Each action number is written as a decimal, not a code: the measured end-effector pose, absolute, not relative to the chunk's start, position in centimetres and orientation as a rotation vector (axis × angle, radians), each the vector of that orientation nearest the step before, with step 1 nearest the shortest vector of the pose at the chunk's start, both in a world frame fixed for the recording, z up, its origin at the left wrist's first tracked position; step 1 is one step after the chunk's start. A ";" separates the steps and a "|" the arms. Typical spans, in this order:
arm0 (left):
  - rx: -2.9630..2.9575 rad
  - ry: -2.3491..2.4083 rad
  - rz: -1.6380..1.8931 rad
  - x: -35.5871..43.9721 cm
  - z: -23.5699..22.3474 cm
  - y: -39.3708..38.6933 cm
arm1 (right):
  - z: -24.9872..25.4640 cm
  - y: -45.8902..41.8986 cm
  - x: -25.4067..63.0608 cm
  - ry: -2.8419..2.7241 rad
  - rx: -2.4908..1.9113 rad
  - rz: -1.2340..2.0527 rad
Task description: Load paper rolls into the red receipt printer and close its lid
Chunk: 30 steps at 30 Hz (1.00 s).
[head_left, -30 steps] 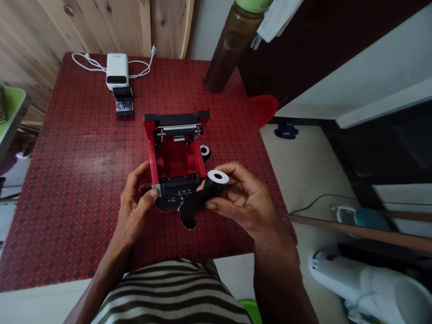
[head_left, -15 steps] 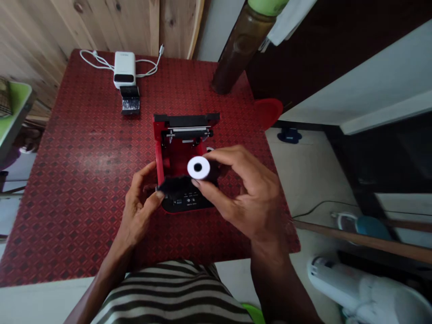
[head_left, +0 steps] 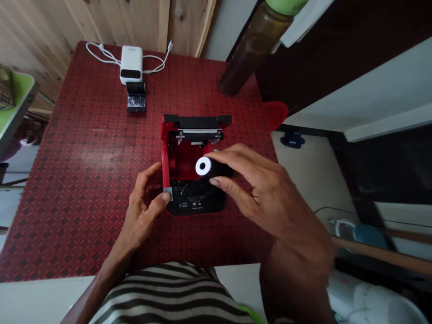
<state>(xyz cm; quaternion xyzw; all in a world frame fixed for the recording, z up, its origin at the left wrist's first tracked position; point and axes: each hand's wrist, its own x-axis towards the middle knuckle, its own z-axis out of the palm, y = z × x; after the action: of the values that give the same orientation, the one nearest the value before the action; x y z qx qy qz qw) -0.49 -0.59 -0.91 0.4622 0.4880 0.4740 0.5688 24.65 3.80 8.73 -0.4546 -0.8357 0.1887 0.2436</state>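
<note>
A red and black printer (head_left: 166, 166), its lid raised at the back, stands on the red patterned table. My left hand (head_left: 143, 207) grips its front left corner, thumb on a small grey piece and fingers along the red side wall. Over the open compartment, my right hand (head_left: 256, 189) holds a small paper roll (head_left: 219, 168) between thumb and fingers. The roll has a white end with a dark core hole and a black outer side. Dark, crumpled-looking material (head_left: 195, 190) lies below the roll at the compartment's front edge; where it ends is unclear.
A white power bank (head_left: 131, 63) with a white cable lies at the back left, a folded black strip (head_left: 136, 96) in front of it. A tall brown bottle (head_left: 246, 49) with a green lid stands at the back right. A red stool (head_left: 276, 114) is beyond the table's right edge.
My right hand has turned the roll, so more of its black side shows. The dark strip that reached my left thumb now sits lower, away from it. The whole view has shifted slightly.
</note>
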 end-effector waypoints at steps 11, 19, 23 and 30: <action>1.059 1.181 1.094 -0.5 -1.0 -0.8 | 7.6 5.9 19.5 -2.647 -1.591 0.315; 1.025 1.194 1.067 -0.3 -0.6 -0.9 | 7.6 6.9 17.6 -2.724 -1.751 0.353; 1.009 1.202 1.056 -0.4 -0.5 -0.9 | 6.9 7.8 17.5 -2.762 -1.747 0.414; 1.016 1.189 1.060 -0.4 -0.7 -1.0 | 5.7 8.5 17.8 -2.758 -1.696 0.442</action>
<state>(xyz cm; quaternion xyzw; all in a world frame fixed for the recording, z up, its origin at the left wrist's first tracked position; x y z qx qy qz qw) -0.37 -0.98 -0.71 0.4357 0.5099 0.4546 0.5861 17.82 8.54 5.67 -0.5180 -0.8423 0.1350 -0.0629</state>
